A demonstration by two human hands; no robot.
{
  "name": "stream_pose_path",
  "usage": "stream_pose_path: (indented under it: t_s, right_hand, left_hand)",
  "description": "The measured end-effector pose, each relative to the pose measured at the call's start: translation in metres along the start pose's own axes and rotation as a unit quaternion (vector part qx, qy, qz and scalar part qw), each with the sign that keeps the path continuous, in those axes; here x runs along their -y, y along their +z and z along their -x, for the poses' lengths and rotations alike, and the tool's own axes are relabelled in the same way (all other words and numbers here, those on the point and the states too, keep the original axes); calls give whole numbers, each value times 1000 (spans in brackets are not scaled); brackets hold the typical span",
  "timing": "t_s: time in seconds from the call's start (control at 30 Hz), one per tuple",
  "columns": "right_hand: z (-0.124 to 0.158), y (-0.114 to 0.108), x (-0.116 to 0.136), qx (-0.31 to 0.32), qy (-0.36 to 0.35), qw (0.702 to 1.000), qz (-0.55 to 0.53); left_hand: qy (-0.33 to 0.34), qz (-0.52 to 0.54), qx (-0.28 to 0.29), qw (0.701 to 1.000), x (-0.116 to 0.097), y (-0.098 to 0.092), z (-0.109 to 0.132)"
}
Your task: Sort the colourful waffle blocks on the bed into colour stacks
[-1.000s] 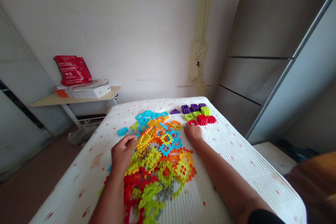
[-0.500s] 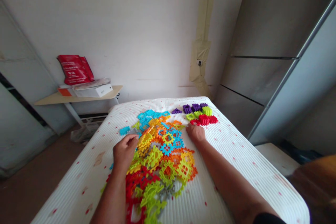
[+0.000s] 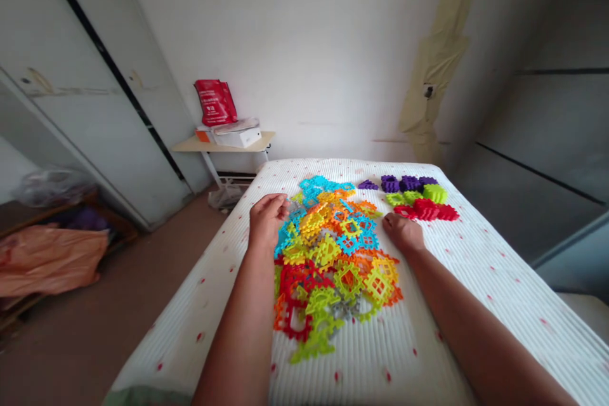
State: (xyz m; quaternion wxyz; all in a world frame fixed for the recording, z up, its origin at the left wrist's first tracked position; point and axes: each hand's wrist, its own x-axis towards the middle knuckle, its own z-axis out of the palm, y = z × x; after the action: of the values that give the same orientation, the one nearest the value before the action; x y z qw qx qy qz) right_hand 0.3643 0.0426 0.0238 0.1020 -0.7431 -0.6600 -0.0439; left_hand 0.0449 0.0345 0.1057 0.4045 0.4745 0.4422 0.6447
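Observation:
My left hand (image 3: 267,221) is over the far left edge of a loose pile of toothed plastic building tiles (image 3: 328,250). Its fingers are curled together, and anything between them is hidden. My right hand (image 3: 403,232) rests on the cloth right of the pile, fingers folded in and their grip out of sight. Just beyond it are red tiles (image 3: 427,209), closely stacked. Behind those stand green tiles (image 3: 434,193) and purple tiles (image 3: 410,183); one flat purple piece (image 3: 368,184) lies apart. The pile mixes blue, yellow, orange, green, red and grey pieces, some with window-like openings.
A white ribbed cloth with red spots (image 3: 361,374) covers the table. Beyond its far left corner, a small side table (image 3: 190,143) bears a red bag (image 3: 216,103) and a white box (image 3: 240,136). An orange-brown bag (image 3: 52,260) lies at the left.
The view has swung left. My left hand has moved forward along the pile and now covers the spot where a separate blue tile lay. My right hand stays near the red stack.

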Motion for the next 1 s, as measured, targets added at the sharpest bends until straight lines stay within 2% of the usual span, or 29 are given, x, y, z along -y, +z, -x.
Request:
stream_pose_path:
  t_s: [0.1,0.17,0.23,0.27,0.33,0.4,0.47,0.53,0.6,0.67,0.77,0.87,0.93,1.0]
  right_hand:
    - [0,-2,0,10,7,1000,-2]
    - [1,-4,0,13,10,1000,-1]
    - [2,-4,0,12,12,1000,-2]
    - [2,-4,-1,11,11,1000,-4]
    - [1,-2,-1,8,10,1000,-7]
    - [-1,0,-2,8,13,1000,-17]
    - [-2,1,-3,0,19,998,-62]
    - [0,-1,-4,-28,11,988,-151]
    - [11,-9,-5,-67,-22,968,-241]
    - [34,-21,-3,-86,-92,952,-278]
    - [83,-41,7,-45,-259,939,-223]
    - [123,-49,22,12,-399,903,-156]
    - [131,-46,29,23,-436,890,-134]
    - [128,-39,34,20,-436,891,-128]
  left_hand:
    - [0,-28,2,1000,-10,-6,-1]
    - [11,-88,22,996,-18,-12,6]
    - [59,-189,54,979,-27,-19,22]
    - [105,-244,72,961,-30,-22,34]
    - [205,-355,149,900,-33,-30,64]
    - [272,-448,233,819,-28,-39,97]
    - [295,-527,293,741,-14,-47,128]
    - [293,-576,302,701,5,-57,150]
    - [277,-607,276,691,25,-65,160]
    - [256,-626,244,695,40,-69,161]
    - [235,-631,224,704,50,-68,153]
    - [229,-628,226,709,52,-62,142]
    - [225,-628,230,708,51,-58,135]
    - [220,-631,239,705,51,-57,126]
